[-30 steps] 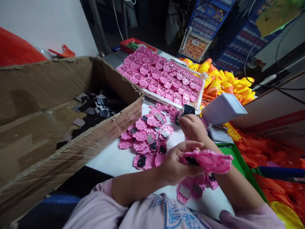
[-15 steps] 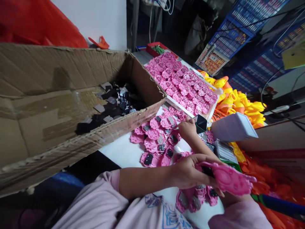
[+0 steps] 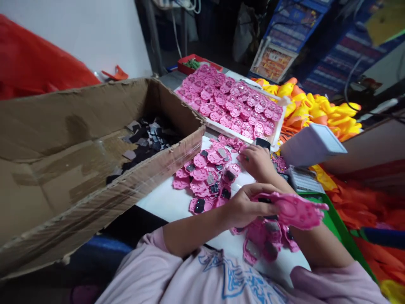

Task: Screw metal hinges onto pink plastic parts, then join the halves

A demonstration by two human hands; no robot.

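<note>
My left hand (image 3: pixel 245 207) grips a pink plastic toy casing (image 3: pixel 297 211) by one end, its wider part pointing right across my right forearm. Its fingers are closed, and a dark patch shows beneath them. Farther forward, my right hand (image 3: pixel 261 162) is closed beside a small dark box (image 3: pixel 263 145). A tiny green piece (image 3: pixel 247 159) shows at its fingers, too small to identify. Pink casings with black and grey squares (image 3: pixel 202 185) are heaped to the left of the hands. Similar casings (image 3: pixel 265 242) lie under my left hand and the held casing.
A large cardboard box (image 3: pixel 177 158) with dark and grey squares stands left. Behind is a white tray (image 3: pixel 221 127) of pink pieces, with a red tray (image 3: pixel 182 67) beyond. Right are a pale bin (image 3: pixel 303 145), yellow-orange parts (image 3: pixel 313 112) and a green tray (image 3: pixel 341 232).
My right hand has turned over beside the dark box, and a green speck now shows at its fingers. My left hand has moved slightly up with the casing. The camera view has shifted.
</note>
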